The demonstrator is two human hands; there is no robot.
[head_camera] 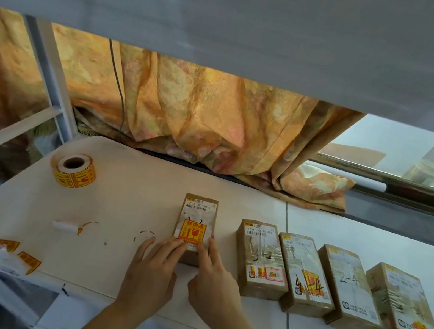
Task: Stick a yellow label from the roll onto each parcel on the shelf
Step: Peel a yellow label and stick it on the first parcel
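A brown parcel [195, 225] is lying flat on the white shelf [121, 205], its long axis running away from the person, near end toward the front edge. It is sitting apart, left of a row of four more parcels [339, 287] lying side by side, all with long axes running front to back and fanning slightly rightward at the near ends.

A yellow label [192, 232] is lying on the near half of the lone parcel's top face, upright to the viewer, its printing reading from the near side.

Both hands are reaching in from the bottom of the view, palms down, forearms angling inward toward each other. The left hand [152, 271] is spreading its fingers flat, fingertips [177, 241] pressing at the label's near left edge; it is gripping nothing. The right hand [213, 282] is extending its index finger and thumb along the label's near right corner and the parcel's right side, other fingers curled under; it is pressing rather than grasping.

The label roll [73, 169] is lying on its side at the far left of the shelf, core hole facing up toward the camera, well apart from the hands. Peeled scraps of backing [12, 250] are lying near the shelf's front left corner. An orange patterned curtain [189, 118] is hanging behind.
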